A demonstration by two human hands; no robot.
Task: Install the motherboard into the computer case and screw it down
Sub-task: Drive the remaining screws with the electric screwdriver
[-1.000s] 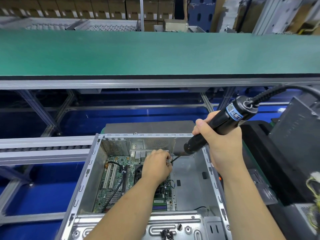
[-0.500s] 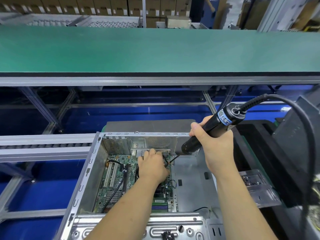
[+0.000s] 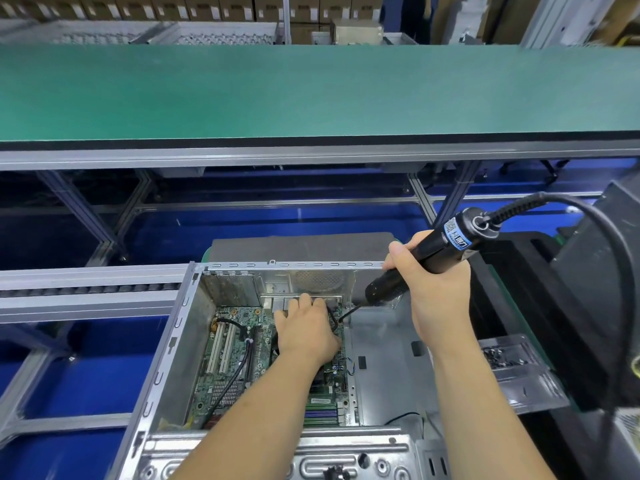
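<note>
We press our left hand point(image 3: 306, 332) flat on the motherboard point(image 3: 242, 362) — already seated in the computer case point(image 3: 180, 344) — to steady it, while our right hand point(image 3: 436, 289) grips the electric screwdriver point(image 3: 426, 258), bit angled at the board's top-right corner.

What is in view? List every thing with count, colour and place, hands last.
computer case: one, bare silver metal, open, near centre.
motherboard: one, green, lying inside the case on its left side.
electric screwdriver: one, black with a blue label, tilted, bit pointing down at the board's far right corner.
screwdriver cable: one, black, looping off to the right.
plastic tray: one, clear, holding small dark screws, right of the case.
conveyor belt: one, green, across the far side.
cardboard boxes: several, brown, top edge.
left hand: on the motherboard.
right hand: grips the screwdriver.
</note>
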